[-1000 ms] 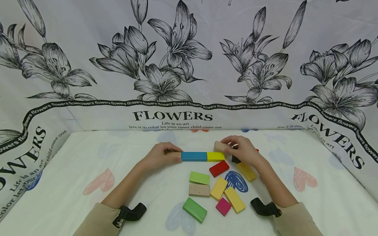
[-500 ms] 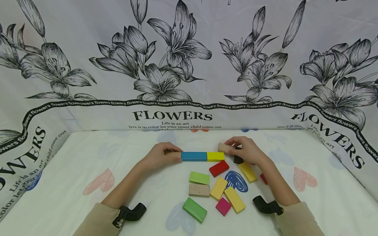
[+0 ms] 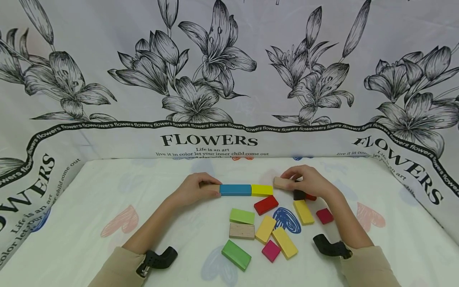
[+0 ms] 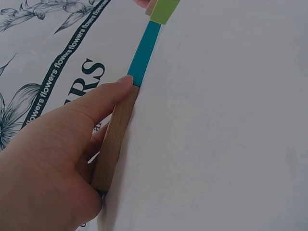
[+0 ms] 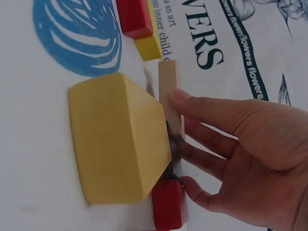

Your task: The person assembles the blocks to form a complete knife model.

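Observation:
My left hand (image 3: 197, 187) grips a plain wooden block (image 4: 115, 139) between thumb and fingers. That block forms the left end of a straight row, followed by a blue block (image 3: 235, 190) and a yellow block (image 3: 262, 190). Just right of the row, my right hand (image 3: 306, 181) pinches another plain wooden block (image 3: 282, 183), whose right part is hidden by the fingers. Beneath that hand, a black block (image 3: 299, 195) and a red block (image 5: 167, 204) are partly covered. A larger yellow block (image 5: 118, 139) lies close in front of the right hand.
Nearer the person lie a red block (image 3: 266, 205), a light green block (image 3: 242, 216), a wooden block (image 3: 242, 231), a green block (image 3: 236, 255), two more yellow blocks (image 3: 265, 229) and a pink block (image 3: 271, 251). Another red block (image 3: 324, 216) is beside the right forearm.
My right hand has shifted right with its wooden block, away from the yellow end of the row. A red block beside the right forearm has come into view. The left hand stays put.

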Motion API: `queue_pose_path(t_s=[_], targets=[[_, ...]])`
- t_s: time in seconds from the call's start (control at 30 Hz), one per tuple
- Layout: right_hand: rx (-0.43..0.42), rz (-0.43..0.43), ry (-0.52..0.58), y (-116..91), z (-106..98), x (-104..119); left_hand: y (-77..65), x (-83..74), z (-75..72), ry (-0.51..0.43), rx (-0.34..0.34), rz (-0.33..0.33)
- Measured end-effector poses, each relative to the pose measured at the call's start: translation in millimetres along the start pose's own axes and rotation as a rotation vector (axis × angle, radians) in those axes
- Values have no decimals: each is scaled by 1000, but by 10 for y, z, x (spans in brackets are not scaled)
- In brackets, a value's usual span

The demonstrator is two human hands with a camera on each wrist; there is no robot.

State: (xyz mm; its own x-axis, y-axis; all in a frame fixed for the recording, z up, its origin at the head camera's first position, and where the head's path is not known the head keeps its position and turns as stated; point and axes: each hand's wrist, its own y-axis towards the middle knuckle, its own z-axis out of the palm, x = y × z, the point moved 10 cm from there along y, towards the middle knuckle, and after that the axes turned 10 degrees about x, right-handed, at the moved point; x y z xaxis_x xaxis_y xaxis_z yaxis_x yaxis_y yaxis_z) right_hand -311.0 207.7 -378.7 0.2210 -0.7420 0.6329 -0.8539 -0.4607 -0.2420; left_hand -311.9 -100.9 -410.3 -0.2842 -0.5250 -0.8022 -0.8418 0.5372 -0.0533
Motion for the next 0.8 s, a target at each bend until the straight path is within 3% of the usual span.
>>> queue_pose_path(t_s=[0.33, 0.8], targets=[[76, -34, -12, -20, 42, 27, -2, 8, -1, -7, 4, 3], [110, -31, -9, 9, 113, 57, -6, -7, -7, -4, 5, 2]])
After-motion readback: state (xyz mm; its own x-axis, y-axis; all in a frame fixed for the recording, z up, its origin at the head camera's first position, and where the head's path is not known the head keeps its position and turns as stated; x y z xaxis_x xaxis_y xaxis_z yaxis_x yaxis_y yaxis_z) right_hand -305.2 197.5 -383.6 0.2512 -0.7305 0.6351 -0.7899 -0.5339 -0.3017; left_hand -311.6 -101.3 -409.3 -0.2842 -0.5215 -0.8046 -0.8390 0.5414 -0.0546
